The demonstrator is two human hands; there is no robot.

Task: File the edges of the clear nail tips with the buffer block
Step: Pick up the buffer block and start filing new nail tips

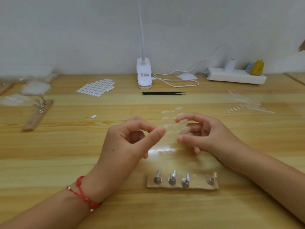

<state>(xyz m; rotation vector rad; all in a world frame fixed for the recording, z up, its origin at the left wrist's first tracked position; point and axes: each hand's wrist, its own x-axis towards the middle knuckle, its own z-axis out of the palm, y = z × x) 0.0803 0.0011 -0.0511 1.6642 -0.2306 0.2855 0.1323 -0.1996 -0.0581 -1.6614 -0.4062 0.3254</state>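
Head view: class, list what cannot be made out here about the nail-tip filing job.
All in the head view:
- clear nail tips sheet: transparent, motion-blurred; tip edges unreadable.
- right hand: curled fingers hide whether it grips the sheet; the left hand pinches it.
- buffer block: none recognisable.
- white heap, far left: blurred.
- lamp: head cut off by top edge.

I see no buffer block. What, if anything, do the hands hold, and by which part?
A clear sheet of nail tips: the left hand pinches its left edge, the right hand its right edge.
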